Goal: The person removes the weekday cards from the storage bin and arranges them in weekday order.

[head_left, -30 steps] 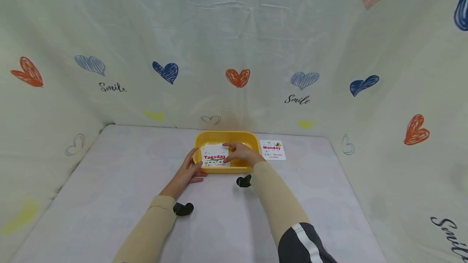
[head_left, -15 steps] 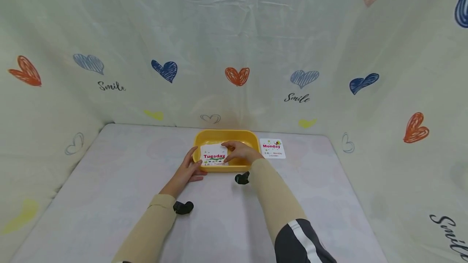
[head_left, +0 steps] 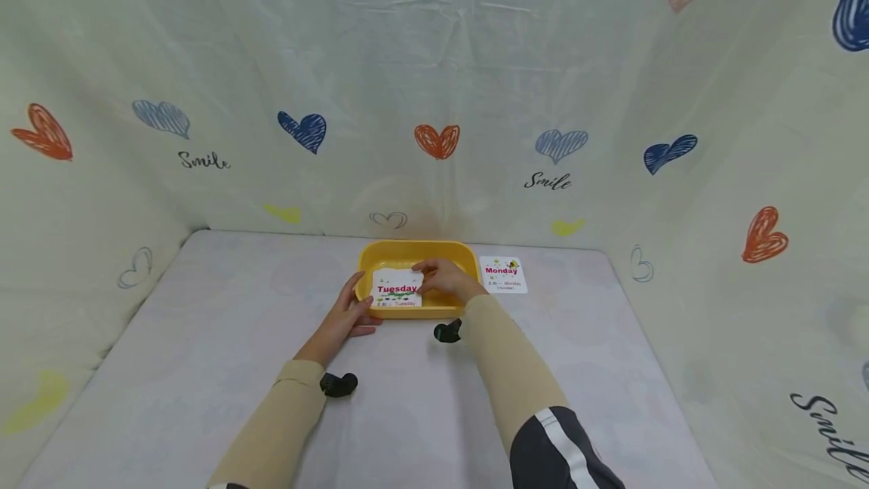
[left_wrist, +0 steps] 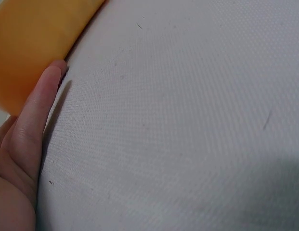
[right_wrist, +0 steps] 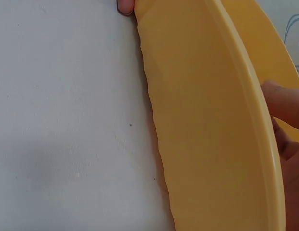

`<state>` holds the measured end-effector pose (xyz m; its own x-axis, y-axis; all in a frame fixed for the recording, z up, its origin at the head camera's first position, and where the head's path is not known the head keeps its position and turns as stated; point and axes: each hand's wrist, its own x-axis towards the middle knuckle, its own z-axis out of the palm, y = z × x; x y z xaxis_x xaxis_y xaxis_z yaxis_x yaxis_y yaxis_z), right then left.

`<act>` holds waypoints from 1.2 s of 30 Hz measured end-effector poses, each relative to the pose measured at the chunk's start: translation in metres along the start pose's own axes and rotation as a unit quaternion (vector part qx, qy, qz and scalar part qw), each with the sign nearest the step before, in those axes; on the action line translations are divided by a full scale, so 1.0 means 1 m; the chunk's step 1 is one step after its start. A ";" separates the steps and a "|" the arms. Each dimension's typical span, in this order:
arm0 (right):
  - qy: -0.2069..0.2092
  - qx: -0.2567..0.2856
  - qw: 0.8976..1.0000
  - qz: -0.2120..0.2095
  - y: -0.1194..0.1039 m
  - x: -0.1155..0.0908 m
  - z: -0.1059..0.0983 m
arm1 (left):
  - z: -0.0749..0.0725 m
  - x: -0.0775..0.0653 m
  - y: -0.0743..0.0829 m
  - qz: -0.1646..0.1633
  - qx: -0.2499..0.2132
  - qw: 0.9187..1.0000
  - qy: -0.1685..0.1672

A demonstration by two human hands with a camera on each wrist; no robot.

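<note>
In the head view a yellow plastic tray (head_left: 353,313) would be hidden at its left corner by my left hand (head_left: 342,321), which grips it there with the thumb along the front wall and fingers at the left rim. Inside the tray is a white card (head_left: 396,278) printed "Tuesday" in red. My right hand (head_left: 448,281) reaches over the tray and pinches this card at its right edge. The left wrist view has the left thumb (left_wrist: 36,103) against the tray wall (left_wrist: 43,29). From the right wrist, the tray's outer wall (right_wrist: 202,120) covers part of the right hand (right_wrist: 288,108).
A white "Monday" card (head_left: 504,275) lies on the table just right of the tray. The pale table (head_left: 400,406) extends in front, and a heart-patterned cloth (head_left: 489,96) hangs behind and at the sides. Each wrist wears a small black camera (head_left: 338,385).
The right thumb has moved up slightly along the edge of the "Tuesday" card. The left hand keeps its hold on the tray, and the head view has shifted a little.
</note>
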<state>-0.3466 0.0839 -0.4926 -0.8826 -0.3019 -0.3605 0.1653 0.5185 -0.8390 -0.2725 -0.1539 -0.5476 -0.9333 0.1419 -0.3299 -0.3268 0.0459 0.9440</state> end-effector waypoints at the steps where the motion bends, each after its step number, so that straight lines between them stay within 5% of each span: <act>1: 0.004 0.004 1.000 0.001 0.000 0.001 0.001 | 0.000 0.000 0.000 0.001 0.001 1.000 0.000; 10: 0.049 0.017 0.999 0.007 -0.001 0.013 0.004 | 0.001 0.000 -0.001 -0.003 0.000 1.000 0.005; 36: 0.079 0.084 0.992 -0.041 -0.002 0.005 -0.014 | -0.002 -0.001 -0.002 0.009 -0.003 1.000 -0.006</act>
<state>-0.3569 0.0923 -0.4868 -0.9521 -0.2010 -0.2306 0.1491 0.3533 -0.9236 -0.2711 -0.1557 -0.5492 -0.9369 0.1551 -0.3134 -0.3116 0.0364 0.9495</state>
